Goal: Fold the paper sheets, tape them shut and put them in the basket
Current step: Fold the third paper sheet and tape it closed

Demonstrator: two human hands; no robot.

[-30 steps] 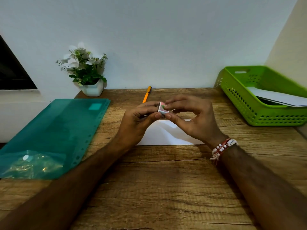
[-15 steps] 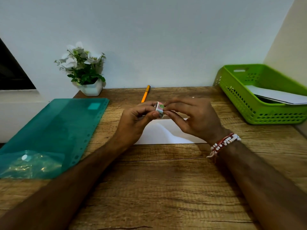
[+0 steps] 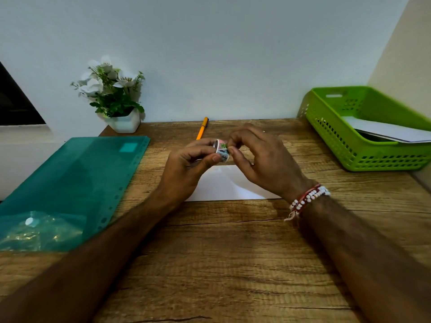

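A small roll of patterned tape (image 3: 221, 152) is held up above the desk between both hands. My left hand (image 3: 186, 169) grips the roll with thumb and curled fingers. My right hand (image 3: 263, 162) pinches the roll's right side with thumb and forefinger. Under the hands a folded white paper sheet (image 3: 224, 185) lies flat on the wooden desk, partly hidden by them. The green basket (image 3: 345, 145) stands at the far right and holds a white folded paper (image 3: 387, 131).
A teal plastic sleeve (image 3: 77, 183) lies at the left with a crumpled clear bag (image 3: 35, 231) on its near end. An orange pen (image 3: 202, 128) lies near the back wall. A white pot of flowers (image 3: 116, 99) stands in the back left corner.
Both hands have stayed over the folded sheet, and the tape roll has turned a little between the fingers. The camera has shifted slightly.
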